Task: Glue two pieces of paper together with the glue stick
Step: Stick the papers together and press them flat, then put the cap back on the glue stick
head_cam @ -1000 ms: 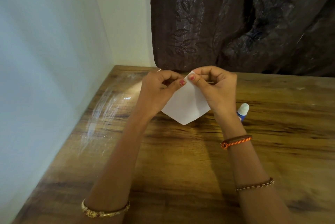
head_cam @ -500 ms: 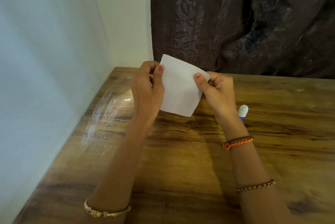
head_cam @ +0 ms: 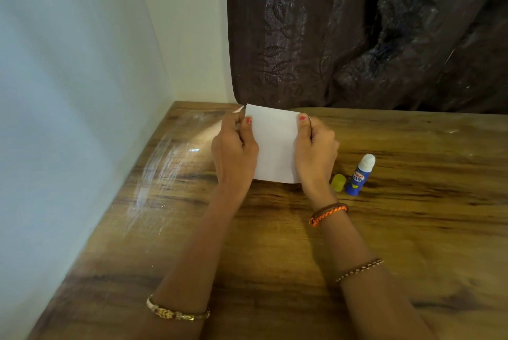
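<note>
Left hand (head_cam: 233,151) and right hand (head_cam: 316,151) each pinch the white square paper sheet (head_cam: 275,147) by its side edges; the blue glue stick (head_cam: 360,174) stands just right of it.

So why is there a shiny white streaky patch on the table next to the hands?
In the head view that patch is glare: light bouncing off the glossy wooden table near the wall. The left hand and right hand holding the paper look sharp, and the table edges bend because the lens is wide-angle.
</note>
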